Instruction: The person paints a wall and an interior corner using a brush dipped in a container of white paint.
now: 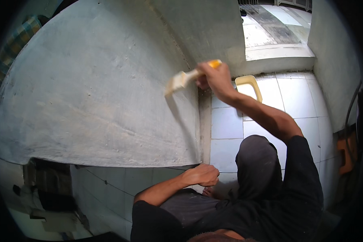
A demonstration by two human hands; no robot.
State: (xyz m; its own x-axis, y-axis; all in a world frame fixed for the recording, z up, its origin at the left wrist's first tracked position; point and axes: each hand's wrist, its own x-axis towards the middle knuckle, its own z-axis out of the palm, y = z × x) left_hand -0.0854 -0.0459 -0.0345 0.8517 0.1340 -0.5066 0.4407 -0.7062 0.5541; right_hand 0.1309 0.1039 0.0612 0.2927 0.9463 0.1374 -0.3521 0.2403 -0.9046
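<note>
My right hand (218, 80) is closed around the pale handle of a wide paintbrush (185, 79), whose yellow end pokes out past my fingers. The bristles point left and down, at or very near the grey-white wall (109, 84); motion blur hides whether they touch. A long shadow falls from the brush down the wall. Near the wall's lower right corner, my left hand (203, 175) is curled into a fist, with nothing showing in it.
A yellow rectangular tub (249, 86) stands on the white tiled floor (302, 99), partly behind my right forearm. Beyond it lies a raised doorway sill (278, 63). An orange object (346, 155) and a dark cable are at the right. Checked cloth (20, 40) shows at far left.
</note>
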